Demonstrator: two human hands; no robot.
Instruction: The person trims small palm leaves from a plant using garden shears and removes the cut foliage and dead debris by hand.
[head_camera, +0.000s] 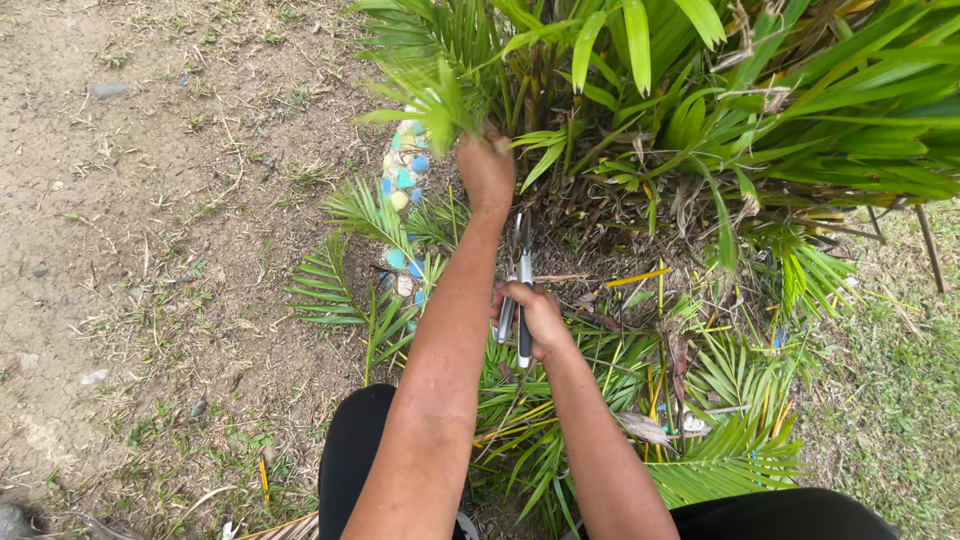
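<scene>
My left hand (486, 168) reaches up into a bushy palm plant (700, 90) and is closed around a green frond stem (440, 105). Below it, my right hand (535, 318) grips the handles of a pair of garden shears (521, 270). The shears point upward toward the base of the plant, blades close together just under my left wrist. Both forearms stretch forward from my knees in black trousers (350, 450).
Cut palm fronds (700, 450) lie heaped on the ground under my arms. A border stone studded with blue and white pieces (405, 180) stands left of the plant. Bare dirt with sparse grass (140, 250) spreads to the left, lawn (900, 400) to the right.
</scene>
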